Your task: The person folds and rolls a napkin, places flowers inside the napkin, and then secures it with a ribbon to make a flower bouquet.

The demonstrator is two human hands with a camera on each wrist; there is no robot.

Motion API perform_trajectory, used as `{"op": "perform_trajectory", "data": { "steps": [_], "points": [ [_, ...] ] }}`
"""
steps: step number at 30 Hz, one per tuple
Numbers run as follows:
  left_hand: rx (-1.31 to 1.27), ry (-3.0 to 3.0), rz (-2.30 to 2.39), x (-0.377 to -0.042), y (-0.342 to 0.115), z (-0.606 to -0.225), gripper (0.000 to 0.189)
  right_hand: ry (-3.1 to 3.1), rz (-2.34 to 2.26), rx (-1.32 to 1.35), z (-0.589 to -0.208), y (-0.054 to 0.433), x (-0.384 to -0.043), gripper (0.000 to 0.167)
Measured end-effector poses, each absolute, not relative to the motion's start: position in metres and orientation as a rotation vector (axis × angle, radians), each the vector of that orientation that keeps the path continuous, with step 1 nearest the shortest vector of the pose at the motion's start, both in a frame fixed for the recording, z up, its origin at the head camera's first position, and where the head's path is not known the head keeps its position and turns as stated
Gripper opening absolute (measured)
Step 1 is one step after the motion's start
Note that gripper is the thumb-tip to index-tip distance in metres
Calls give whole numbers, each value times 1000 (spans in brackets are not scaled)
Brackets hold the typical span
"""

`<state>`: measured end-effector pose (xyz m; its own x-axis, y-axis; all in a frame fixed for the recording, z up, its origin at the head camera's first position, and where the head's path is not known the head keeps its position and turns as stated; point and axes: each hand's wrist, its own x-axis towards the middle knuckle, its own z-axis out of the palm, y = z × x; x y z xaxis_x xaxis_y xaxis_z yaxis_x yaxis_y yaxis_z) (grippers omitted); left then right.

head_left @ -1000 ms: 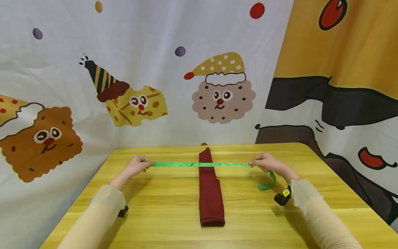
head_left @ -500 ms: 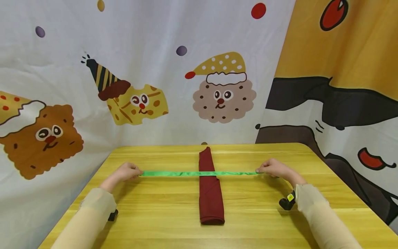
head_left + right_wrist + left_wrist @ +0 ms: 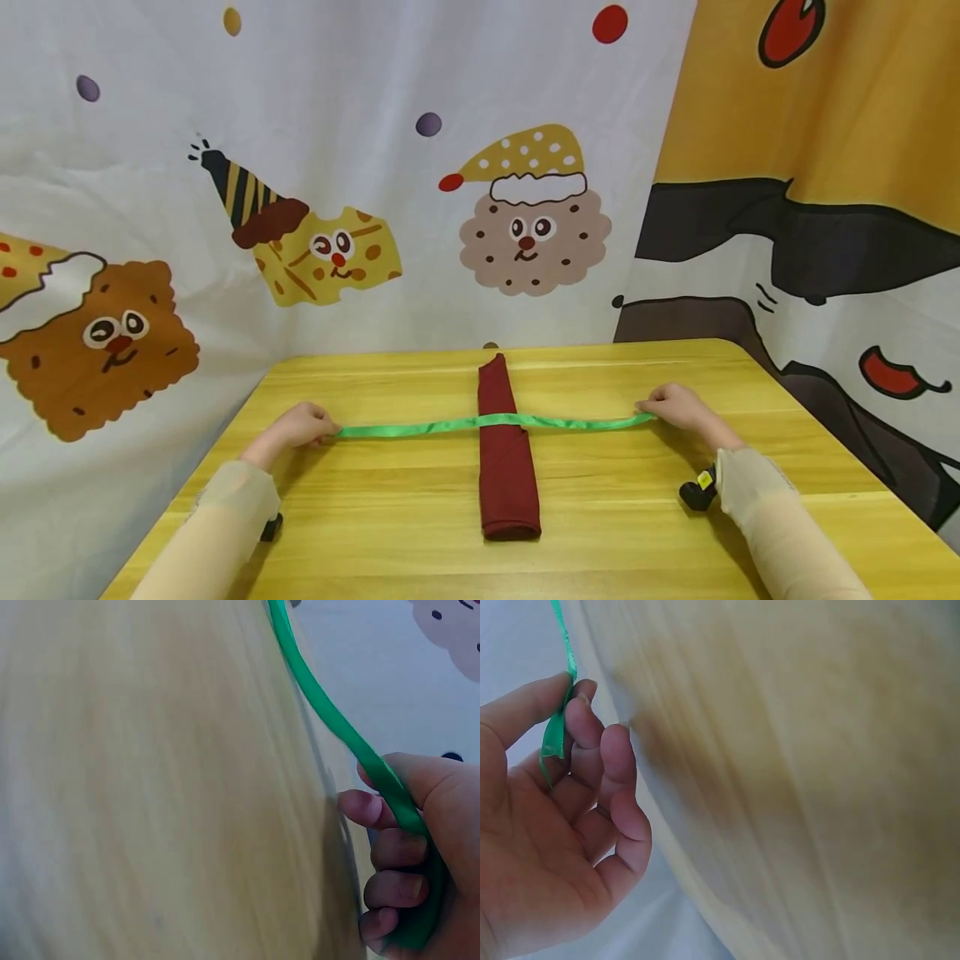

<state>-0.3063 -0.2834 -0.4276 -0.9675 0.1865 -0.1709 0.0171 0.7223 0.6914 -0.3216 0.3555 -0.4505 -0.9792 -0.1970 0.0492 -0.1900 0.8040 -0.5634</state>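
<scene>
A green satin ribbon [image 3: 420,428] runs from hand to hand across a dark red folded cloth [image 3: 509,492], which lies lengthwise on the table. My left hand [image 3: 303,425] pinches the ribbon's left end between thumb and forefinger; in the left wrist view a short tail of ribbon [image 3: 553,736] hangs by the fingers. On the other side my right hand [image 3: 678,406] holds the ribbon near its right end. The right wrist view shows that ribbon [image 3: 322,705] passing under the thumb and down into the curled fingers. Both stretches sag slightly beside the cloth.
The wooden table [image 3: 390,533] ends at a back edge close behind the cloth's far tip. A cartoon-printed curtain [image 3: 360,100] hangs directly behind it and along the sides. Each wrist carries a small black camera [image 3: 697,493].
Both hands have come nearer the front and moved farther apart. The ribbon, taut and straight before, now sags and drapes over the cloth. The dangling ribbon tail by my right hand is no longer seen.
</scene>
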Motion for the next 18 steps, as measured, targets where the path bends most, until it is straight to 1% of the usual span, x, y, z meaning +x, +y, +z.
{"op": "perform_trajectory", "data": {
  "steps": [11,18],
  "points": [
    [139,2698,1020,-304,-283,-427,27,3048,-865,-228,-453,380,-323,41],
    [128,2809,792,-302,-291,-420,27,3077,-844,-126,-454,411,-324,40]
  ]
}}
